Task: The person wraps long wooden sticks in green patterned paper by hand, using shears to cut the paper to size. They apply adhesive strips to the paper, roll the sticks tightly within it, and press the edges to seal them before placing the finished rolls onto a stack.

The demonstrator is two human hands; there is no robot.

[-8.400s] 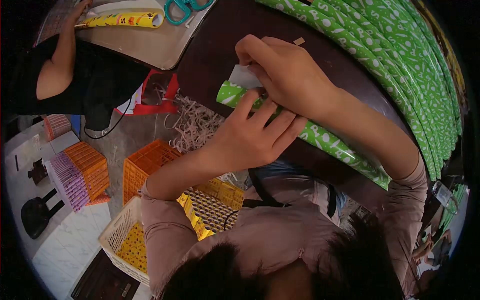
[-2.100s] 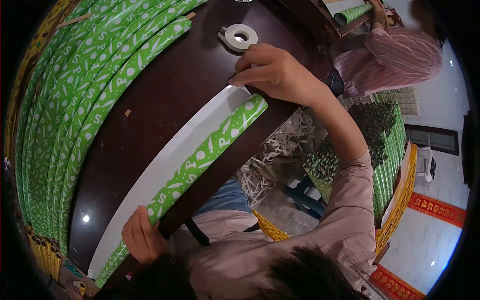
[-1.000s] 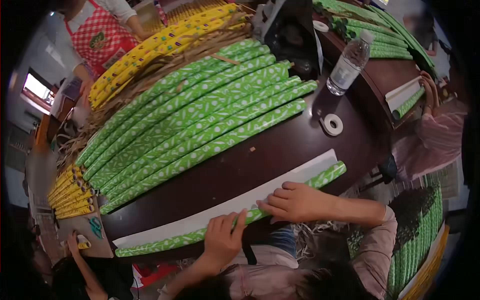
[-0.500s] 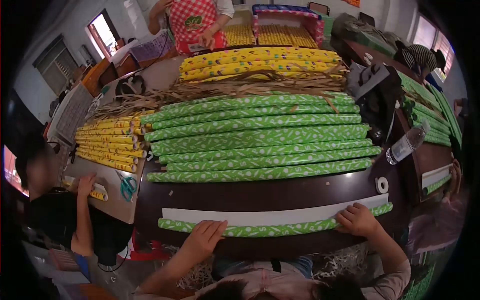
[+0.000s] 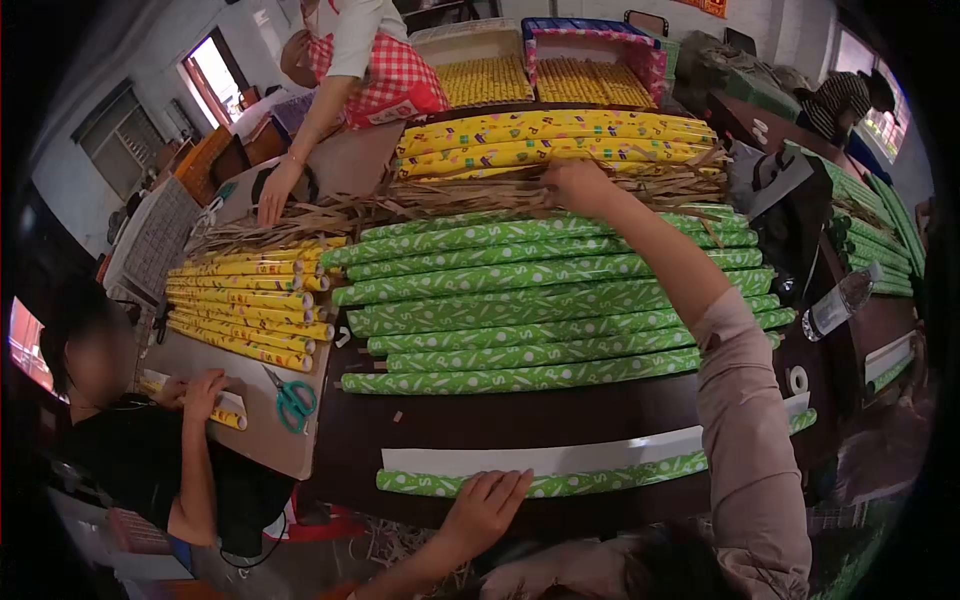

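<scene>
A partly rolled sheet of green patterned wrapping paper [image 5: 610, 480] lies along the near table edge, its white inner side [image 5: 570, 457] showing behind the roll. My left hand [image 5: 488, 508] holds this roll near its left end, fingers over the top. Stretched across the table, my right hand [image 5: 580, 188] is closed at the pile of brown paper strips [image 5: 450, 195], fingertips on a strip. My right forearm and sleeve hide part of the roll. Between the strips and the roll lies a stack of green wrapping paper rolls [image 5: 520, 300].
Yellow rolls lie at the back [image 5: 550, 135] and left [image 5: 240, 300]. Teal scissors [image 5: 294, 402] rest near a co-worker's hands [image 5: 203, 393]. A tape roll [image 5: 797, 380] and plastic bottle [image 5: 842, 302] stand to the right. Another person's hand [image 5: 275, 195] reaches the strips' left end.
My right hand has left the green roll and reached forward to the brown strips. My left hand stays on the roll. The aproned person has leaned in, arm extended toward the strips.
</scene>
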